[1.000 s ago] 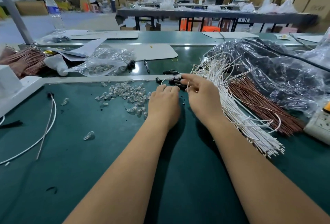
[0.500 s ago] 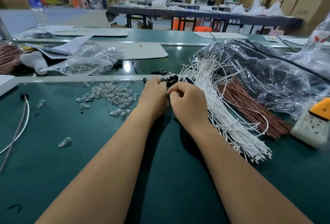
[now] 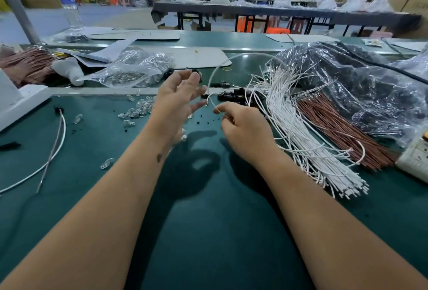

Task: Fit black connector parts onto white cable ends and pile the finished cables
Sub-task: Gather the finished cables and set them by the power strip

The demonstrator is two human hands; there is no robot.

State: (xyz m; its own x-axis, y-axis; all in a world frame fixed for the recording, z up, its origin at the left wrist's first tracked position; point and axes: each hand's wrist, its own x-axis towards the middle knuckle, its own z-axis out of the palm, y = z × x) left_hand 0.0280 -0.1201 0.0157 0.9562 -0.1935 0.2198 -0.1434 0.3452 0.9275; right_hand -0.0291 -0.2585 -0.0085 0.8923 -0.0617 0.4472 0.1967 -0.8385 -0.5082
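**Cable lifted, connector not yet on**

Right hand [image 3: 245, 132] pinches a white cable [image 3: 216, 72] near its end; cable arcs up toward 12 o'clock. Left hand [image 3: 178, 102] raised, fingers spread, apparently holding nothing. Black connector parts [image 3: 234, 95] lie on the table [image 3: 208, 220] at 12 o'clock, white cable bundle [image 3: 298, 132] at 2.

Advice: steady the end, push connector straight on.

Half a second earlier both hands were huddled low at the connectors.

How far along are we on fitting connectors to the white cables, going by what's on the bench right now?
Done: one white cable with a black connector on its end lies at the left, the only finished one visible. In hand: the right hand pinches a single white cable that arcs upward; the left hand is raised with fingers spread. Left: a large white cable bundle and loose black connector parts.
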